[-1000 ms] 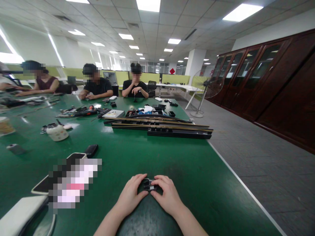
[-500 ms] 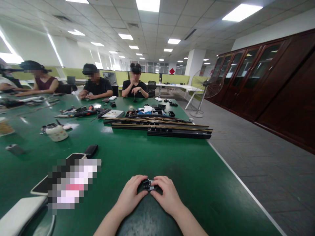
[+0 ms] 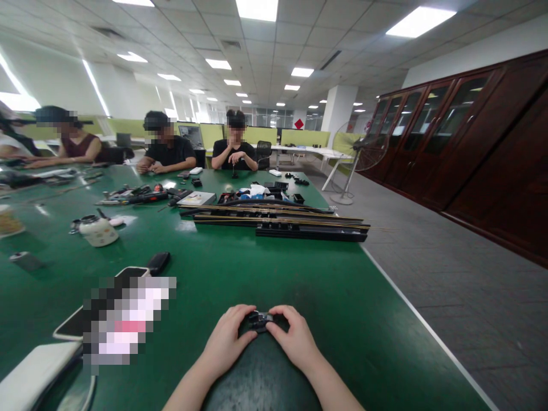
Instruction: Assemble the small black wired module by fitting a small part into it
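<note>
A small black part with shiny, light grey areas (image 3: 260, 321) is held just above or on the green table (image 3: 325, 285); I cannot tell which. My left hand (image 3: 231, 333) grips its left side between thumb and fingers. From the right, my right hand (image 3: 295, 333) pinches the same part with thumb and fingertips. The fingers cover its two ends, and its exact kind is too small to make out.
To the left lie a phone (image 3: 72, 321), a black object (image 3: 158, 263) and a white box-like device (image 3: 38, 371) with a cable. A patterned jar (image 3: 98, 230) stands farther back. Long black rails (image 3: 312, 233) cross the table ahead. Co-workers (image 3: 234, 149) sit opposite.
My right hand's fingers have shifted slightly to the right on the small part, showing more of it. My left hand stays almost where it was.
</note>
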A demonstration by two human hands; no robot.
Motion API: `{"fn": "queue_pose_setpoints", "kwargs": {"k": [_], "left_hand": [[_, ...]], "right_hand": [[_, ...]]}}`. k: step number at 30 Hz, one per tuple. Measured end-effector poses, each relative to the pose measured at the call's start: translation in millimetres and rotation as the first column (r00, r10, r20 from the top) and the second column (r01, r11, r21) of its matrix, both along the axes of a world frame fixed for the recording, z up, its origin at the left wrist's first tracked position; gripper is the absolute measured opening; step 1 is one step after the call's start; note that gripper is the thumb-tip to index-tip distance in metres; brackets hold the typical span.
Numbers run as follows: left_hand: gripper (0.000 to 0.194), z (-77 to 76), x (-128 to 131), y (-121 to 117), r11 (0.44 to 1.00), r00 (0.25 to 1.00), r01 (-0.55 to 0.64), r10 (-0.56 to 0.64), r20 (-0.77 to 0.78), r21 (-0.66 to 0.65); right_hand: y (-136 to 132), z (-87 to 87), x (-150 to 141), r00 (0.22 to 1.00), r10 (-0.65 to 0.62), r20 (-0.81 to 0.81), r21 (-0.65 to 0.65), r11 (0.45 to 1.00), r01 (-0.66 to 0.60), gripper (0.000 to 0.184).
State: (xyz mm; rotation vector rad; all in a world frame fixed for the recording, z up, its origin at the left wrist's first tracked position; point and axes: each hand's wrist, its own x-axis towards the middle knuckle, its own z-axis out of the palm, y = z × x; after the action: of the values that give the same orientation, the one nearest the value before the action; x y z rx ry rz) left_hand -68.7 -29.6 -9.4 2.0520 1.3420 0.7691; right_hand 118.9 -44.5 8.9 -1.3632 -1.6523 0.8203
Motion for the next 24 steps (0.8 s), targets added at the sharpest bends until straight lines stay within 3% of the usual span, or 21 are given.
{"fn": "queue_pose_setpoints", "kwargs": {"k": [10, 24], "left_hand": [[0.040, 6.0, 1.5, -2.1, 1.000, 1.000, -0.014, 0.014, -0.011, -0.002], [0.040, 4.1, 1.2, -0.9, 1.000, 1.000, -0.006, 0.006, -0.016, 0.010]], "right_hand": [[2.9, -4.1, 2.2, 0.991, -0.051, -0.125, -0.033, 0.998, 0.048, 0.014], [7.7, -16.2, 6.7, 0.917, -0.106, -0.385, -0.074, 0.994, 0.083, 0.029]]}}
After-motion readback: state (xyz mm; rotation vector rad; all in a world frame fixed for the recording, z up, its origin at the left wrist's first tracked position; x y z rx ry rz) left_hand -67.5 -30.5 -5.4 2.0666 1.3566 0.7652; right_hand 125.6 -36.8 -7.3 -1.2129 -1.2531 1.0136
